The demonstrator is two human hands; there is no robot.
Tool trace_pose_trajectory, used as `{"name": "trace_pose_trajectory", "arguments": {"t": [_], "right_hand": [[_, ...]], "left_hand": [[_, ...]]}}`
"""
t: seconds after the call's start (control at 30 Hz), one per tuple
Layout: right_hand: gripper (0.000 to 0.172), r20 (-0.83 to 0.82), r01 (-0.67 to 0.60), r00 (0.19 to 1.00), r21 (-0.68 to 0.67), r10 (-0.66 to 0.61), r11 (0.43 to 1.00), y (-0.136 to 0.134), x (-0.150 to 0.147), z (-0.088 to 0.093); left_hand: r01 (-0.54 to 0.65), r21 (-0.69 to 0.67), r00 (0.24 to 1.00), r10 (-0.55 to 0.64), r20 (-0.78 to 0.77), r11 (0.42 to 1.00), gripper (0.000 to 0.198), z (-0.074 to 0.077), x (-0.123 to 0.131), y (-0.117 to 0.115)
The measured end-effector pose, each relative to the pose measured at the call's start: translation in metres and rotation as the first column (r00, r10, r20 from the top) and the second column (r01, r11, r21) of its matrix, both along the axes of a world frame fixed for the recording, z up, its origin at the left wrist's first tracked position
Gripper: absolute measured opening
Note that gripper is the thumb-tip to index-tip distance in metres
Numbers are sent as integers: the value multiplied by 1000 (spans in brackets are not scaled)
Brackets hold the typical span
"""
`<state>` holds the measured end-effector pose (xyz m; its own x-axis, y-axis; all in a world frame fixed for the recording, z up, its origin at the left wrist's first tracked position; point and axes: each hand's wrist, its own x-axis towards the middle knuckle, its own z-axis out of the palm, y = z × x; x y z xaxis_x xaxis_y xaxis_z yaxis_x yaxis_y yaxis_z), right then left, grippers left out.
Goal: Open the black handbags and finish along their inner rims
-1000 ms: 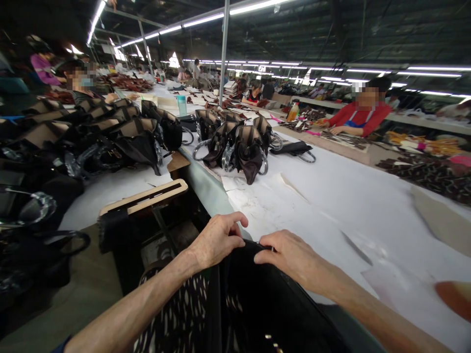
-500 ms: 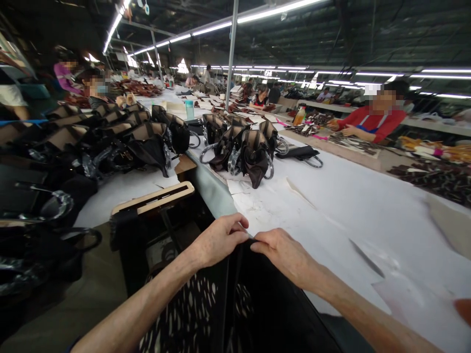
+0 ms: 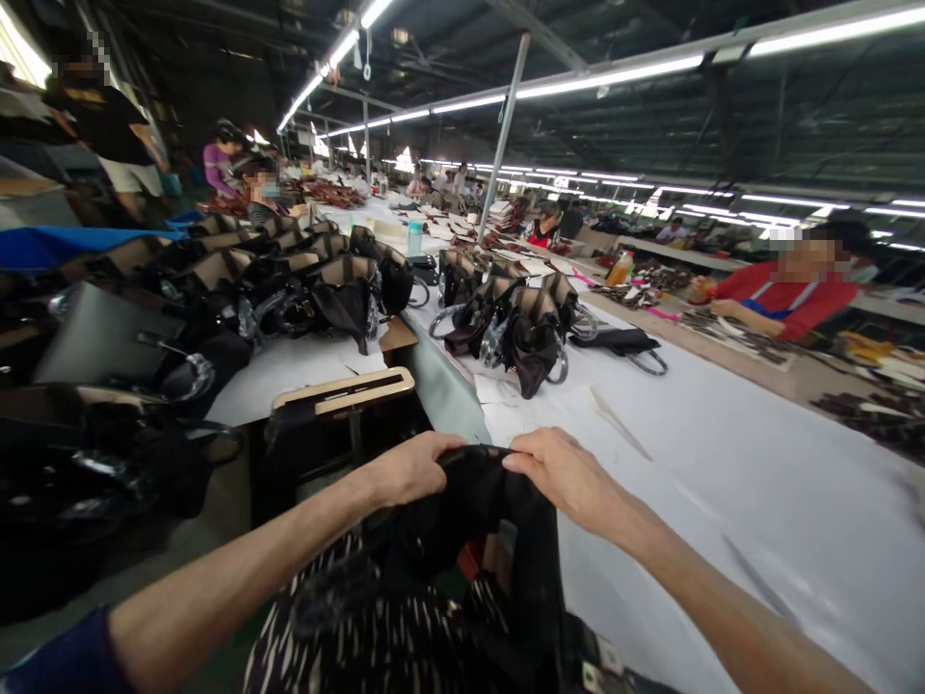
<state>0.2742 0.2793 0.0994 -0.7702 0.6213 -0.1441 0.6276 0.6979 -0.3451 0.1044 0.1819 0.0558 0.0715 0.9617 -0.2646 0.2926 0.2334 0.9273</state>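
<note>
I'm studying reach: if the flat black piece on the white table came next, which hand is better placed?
Probably the right hand: it is nearer the flat black piece, though like the left hand it holds the edge of the black item.

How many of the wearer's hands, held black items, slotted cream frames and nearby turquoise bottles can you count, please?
Left hand and right hand: 2
Held black item: 1
Slotted cream frame: 1
Turquoise bottle: 1
Total: 5

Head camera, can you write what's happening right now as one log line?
left hand: gripping black material | right hand: gripping same material | dark bags: beyond both hands
</note>
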Motion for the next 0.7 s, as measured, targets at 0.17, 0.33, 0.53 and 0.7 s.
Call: {"name": "trace_pose_trajectory", "arguments": {"t": [0.17, 0.33, 0.53, 0.7], "right_hand": [[31, 21, 3, 1000, -36, -2, 999, 3, -13, 0], [30, 43, 1, 999, -99, 4, 995, -5, -9, 2], [27, 75, 41, 997, -215, -25, 976, -22, 12, -5], [28, 121, 79, 991, -227, -53, 971, -27, 21, -17]], "left_hand": [[10, 6, 997, -9, -72, 1000, 53, -3, -26, 13], [176, -19, 984, -176, -39, 984, 57, 2, -37, 10], [180, 127, 966, -151, -210, 975, 44, 7, -9, -19], [88, 243, 911, 20, -412, 966, 35, -1, 18, -32]]}}
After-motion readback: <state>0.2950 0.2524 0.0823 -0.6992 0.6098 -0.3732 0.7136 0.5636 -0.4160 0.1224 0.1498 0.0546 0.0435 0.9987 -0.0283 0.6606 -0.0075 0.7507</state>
